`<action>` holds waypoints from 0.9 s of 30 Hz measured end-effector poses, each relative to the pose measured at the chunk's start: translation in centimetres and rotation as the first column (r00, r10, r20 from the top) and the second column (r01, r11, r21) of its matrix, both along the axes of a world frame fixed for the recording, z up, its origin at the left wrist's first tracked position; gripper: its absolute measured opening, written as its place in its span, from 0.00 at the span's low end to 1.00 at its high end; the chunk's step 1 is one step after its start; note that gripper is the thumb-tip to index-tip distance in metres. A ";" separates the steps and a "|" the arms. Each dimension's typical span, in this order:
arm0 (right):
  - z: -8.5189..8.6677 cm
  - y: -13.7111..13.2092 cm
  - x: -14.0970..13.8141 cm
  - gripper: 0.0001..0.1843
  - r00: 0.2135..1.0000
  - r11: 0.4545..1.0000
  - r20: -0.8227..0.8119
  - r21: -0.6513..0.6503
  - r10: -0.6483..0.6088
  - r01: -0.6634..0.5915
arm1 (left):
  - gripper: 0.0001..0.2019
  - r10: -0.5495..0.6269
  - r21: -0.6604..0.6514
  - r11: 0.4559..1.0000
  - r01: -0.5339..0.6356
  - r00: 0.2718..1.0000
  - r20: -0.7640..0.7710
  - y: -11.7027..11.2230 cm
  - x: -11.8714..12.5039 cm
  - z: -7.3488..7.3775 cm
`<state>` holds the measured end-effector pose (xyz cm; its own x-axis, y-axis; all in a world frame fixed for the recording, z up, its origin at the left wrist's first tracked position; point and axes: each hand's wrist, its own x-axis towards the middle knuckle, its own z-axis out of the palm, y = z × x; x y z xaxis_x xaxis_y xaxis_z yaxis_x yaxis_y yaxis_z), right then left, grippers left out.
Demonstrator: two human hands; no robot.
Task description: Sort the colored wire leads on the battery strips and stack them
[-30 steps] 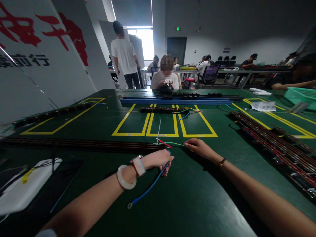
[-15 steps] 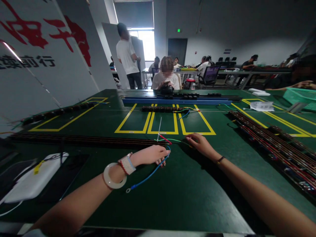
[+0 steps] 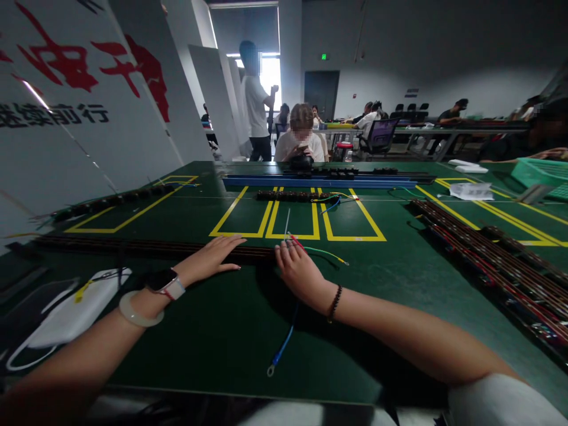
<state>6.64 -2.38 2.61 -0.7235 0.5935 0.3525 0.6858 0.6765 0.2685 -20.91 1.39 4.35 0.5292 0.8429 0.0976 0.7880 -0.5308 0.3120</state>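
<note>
A long dark strip [image 3: 153, 248] with thin copper-coloured lines lies crosswise on the green table. My left hand [image 3: 210, 258] rests over it, fingers stretched along its top and thumb apart on the near side. At the strip's right end, my right hand [image 3: 302, 275] has its fingers together and bent over it; the end itself is hidden. Beyond those fingers a red wire [image 3: 296, 241] and a thin white rod [image 3: 287, 222] stick out. A green wire [image 3: 326, 252] with a yellow end runs right. Below the right hand hangs a blue wire [image 3: 287, 343] with a ring terminal.
A white box-like device [image 3: 82, 310] with a cable lies at left. Several wired strips [image 3: 497, 272] stand on the right, near a green basket [image 3: 539, 174]. Yellow tape outlines [image 3: 239, 234], a shorter strip [image 3: 288, 196] and blue rails [image 3: 319, 182] lie ahead. A person [image 3: 302, 139] sits opposite.
My left hand has left the blue wire and moved left onto the strip. My right hand has come left from the green wire to the strip's end. The blue wire's terminal has swung right and nearer.
</note>
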 end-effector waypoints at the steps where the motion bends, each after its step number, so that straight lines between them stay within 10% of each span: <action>1: -0.3 0.7 0.3 0.25 0.997 0.997 0.006 0.002 -0.080 0.080 | 0.31 -0.010 -0.005 1.000 0.010 1.000 -0.027 0.2 -0.4 0.0; 15: 0.8 4.3 6.0 0.18 0.960 0.917 0.122 -0.286 -0.254 0.279 | 0.29 -0.104 0.207 0.964 0.167 0.953 -0.284 2.9 -2.5 -1.8; 27: 3.9 14.7 15.2 0.17 0.891 0.908 0.222 -0.052 -0.396 0.416 | 0.30 0.033 0.511 0.821 0.255 0.872 -0.488 12.1 7.8 -0.8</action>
<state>21.82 12.32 6.49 -0.4614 0.8740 0.1524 0.8442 0.3796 0.3785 -13.14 13.53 3.58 0.7170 0.6539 0.2415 0.6822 -0.5872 -0.4356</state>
